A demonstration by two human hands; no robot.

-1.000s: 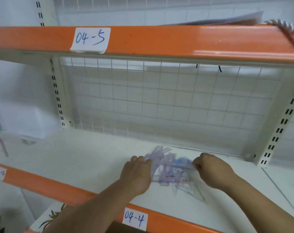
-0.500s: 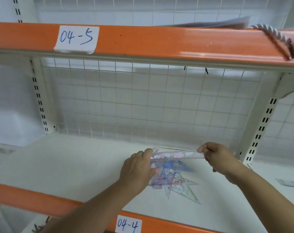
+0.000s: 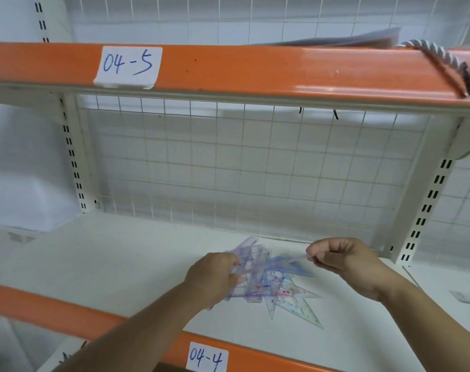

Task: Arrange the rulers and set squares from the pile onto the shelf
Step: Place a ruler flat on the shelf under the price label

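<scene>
Your right hand [image 3: 343, 257] pinches one ruler [image 3: 295, 260]; it runs sideways to your left hand [image 3: 215, 277], which grips the pile [image 3: 268, 280].

Shelf [image 3: 121, 264] clearance
Open surface is left beside the pile [image 3: 282, 287], leftward; the back is closed by wire grid [image 3: 229, 170].

A stockroom — orange-edged racking [image 3: 255, 73] with handwritten bin labels [image 3: 128, 66].
</scene>
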